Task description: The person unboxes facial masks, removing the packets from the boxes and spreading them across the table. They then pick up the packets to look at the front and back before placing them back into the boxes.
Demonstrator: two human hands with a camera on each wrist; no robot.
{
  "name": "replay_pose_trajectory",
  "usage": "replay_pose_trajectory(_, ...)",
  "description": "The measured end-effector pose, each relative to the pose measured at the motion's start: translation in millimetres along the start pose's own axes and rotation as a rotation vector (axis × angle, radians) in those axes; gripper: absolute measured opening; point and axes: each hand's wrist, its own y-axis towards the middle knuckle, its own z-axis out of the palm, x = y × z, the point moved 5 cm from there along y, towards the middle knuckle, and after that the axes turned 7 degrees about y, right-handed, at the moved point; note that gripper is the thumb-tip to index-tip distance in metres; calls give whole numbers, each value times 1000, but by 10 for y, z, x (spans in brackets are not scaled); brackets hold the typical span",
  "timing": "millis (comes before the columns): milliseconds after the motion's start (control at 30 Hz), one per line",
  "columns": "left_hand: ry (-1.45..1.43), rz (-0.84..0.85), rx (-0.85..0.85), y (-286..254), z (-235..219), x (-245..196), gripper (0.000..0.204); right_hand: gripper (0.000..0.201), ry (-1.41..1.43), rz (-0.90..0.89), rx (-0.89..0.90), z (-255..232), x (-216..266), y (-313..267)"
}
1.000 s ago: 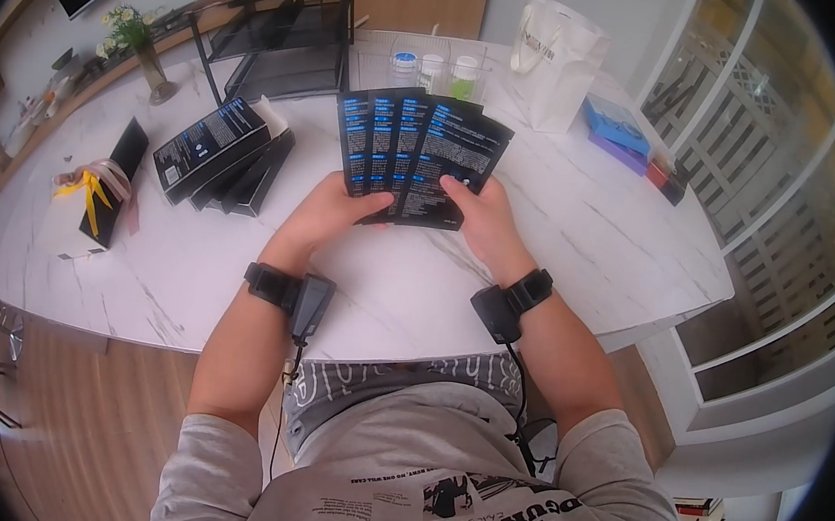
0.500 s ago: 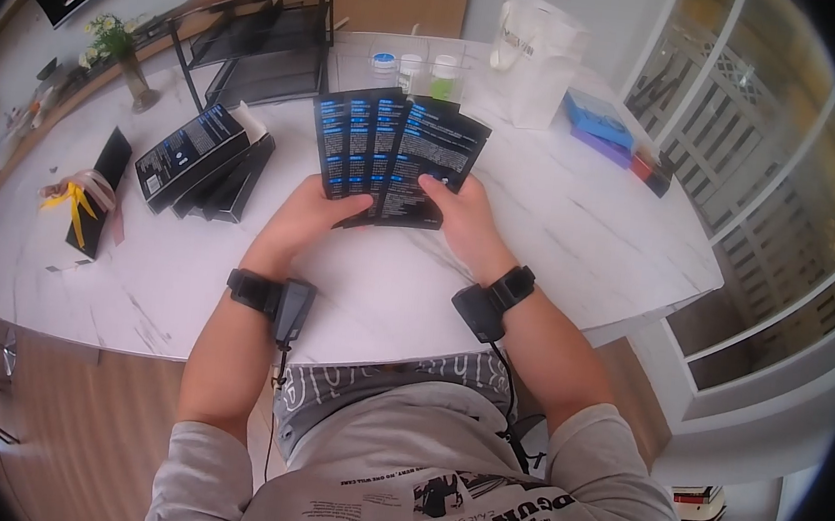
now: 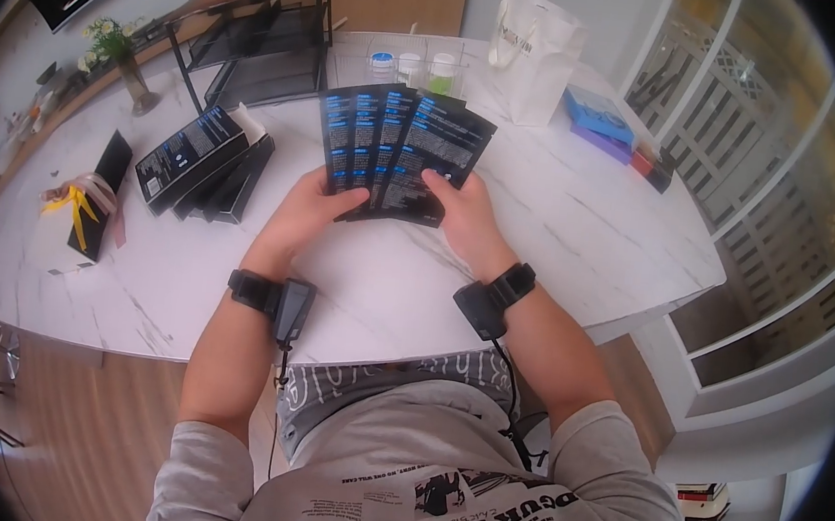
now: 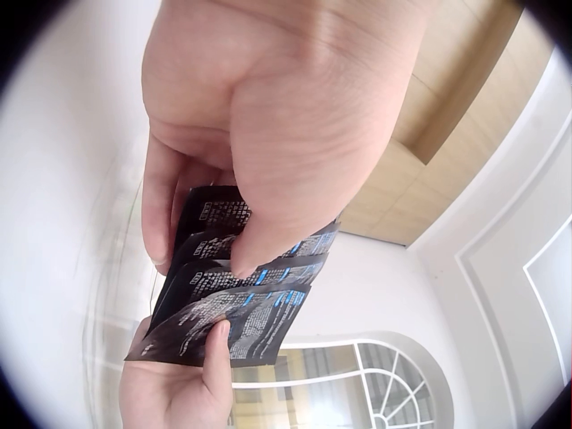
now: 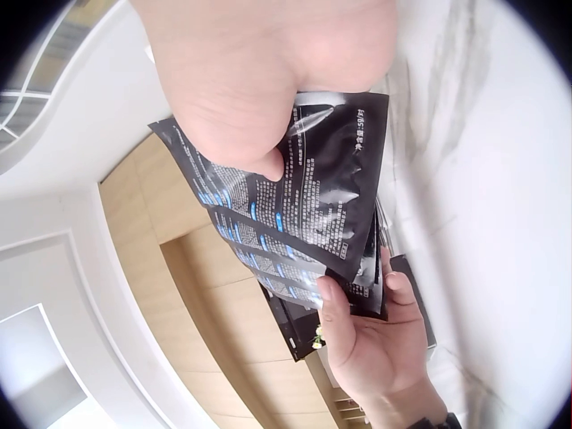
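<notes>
Several black sachets (image 3: 403, 154) with blue and white print are fanned out above the table, overlapping one another. The left hand (image 3: 310, 212) grips their lower left part, thumb across the front. On the lower right, the right hand (image 3: 469, 220) pinches the rightmost sachet, its thumb on the printed face. In the left wrist view the left thumb presses on the sachets (image 4: 250, 304), with fingers behind them. The right wrist view shows the sachets (image 5: 326, 192) between both hands; the right hand's fingers are hidden behind them.
Black boxes (image 3: 191, 163) lie stacked at the left, near a box with a yellow ribbon (image 3: 76, 203). Behind stand a black rack (image 3: 270, 66), lidded containers (image 3: 408, 67) and a white paper bag (image 3: 532, 61). Blue and purple boxes (image 3: 600, 122) lie at the right on the marble-patterned table (image 3: 590, 247).
The head view has shifted, so the table's contents appear further left than a second ago. Both hands keep hold of the sachets, whose fan tilts slightly differently.
</notes>
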Motion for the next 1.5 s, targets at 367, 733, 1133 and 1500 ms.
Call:
replay_pose_trajectory(367, 38, 176, 2, 72, 95, -8, 62, 37, -414, -97, -31, 27, 14, 11)
replay_pose_trajectory(733, 308, 68, 124, 38, 149, 145, 45, 36, -318, 29, 108, 92, -98, 8)
replay_pose_trajectory(1133, 535, 79, 67, 22, 114, 185, 21, 30, -333, 11, 123, 78, -107, 52)
replay_pose_trajectory(1500, 1031, 523, -218, -110, 266, -271, 48, 43, -428, -79, 164, 338, -98, -37)
